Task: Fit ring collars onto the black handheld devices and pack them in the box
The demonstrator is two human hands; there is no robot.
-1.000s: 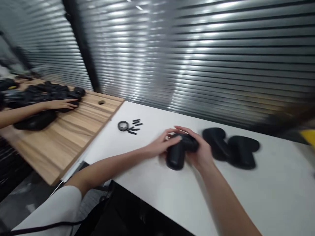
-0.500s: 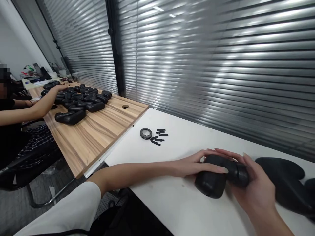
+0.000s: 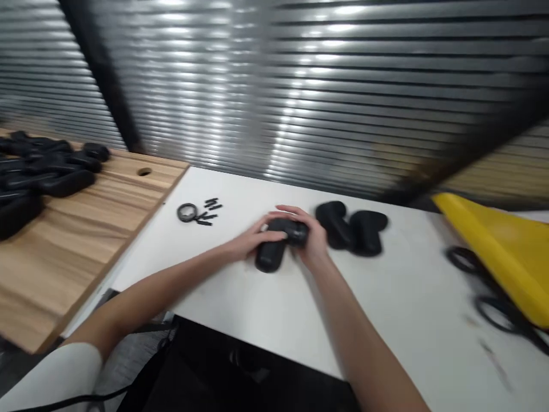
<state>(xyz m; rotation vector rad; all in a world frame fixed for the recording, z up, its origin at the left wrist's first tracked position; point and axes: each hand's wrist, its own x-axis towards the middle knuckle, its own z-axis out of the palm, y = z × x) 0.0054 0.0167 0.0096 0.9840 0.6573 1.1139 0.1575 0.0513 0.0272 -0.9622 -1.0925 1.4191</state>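
Both my hands hold a black rubbery T-shaped object (image 3: 278,243) above the white table (image 3: 386,320), and the picture is blurred. My left hand (image 3: 251,240) wraps its near side, and my right hand (image 3: 311,234) grips the far side. Its long part points toward me. Just to the right, two similar black objects (image 3: 351,229) lie side by side, apart from my right hand.
A black ring (image 3: 187,213) and several small black strips (image 3: 209,210) lie on the white table. A wooden table (image 3: 72,252) carries a heap of black objects (image 3: 47,169). At the right are a yellow sheet (image 3: 500,252) and black rings (image 3: 465,259). A black bag (image 3: 240,372) sits below the table edge.
The view has swung right, bringing the yellow sheet and rings in. The held object has turned in my hands, its long part now pointing toward me instead of lying sideways.
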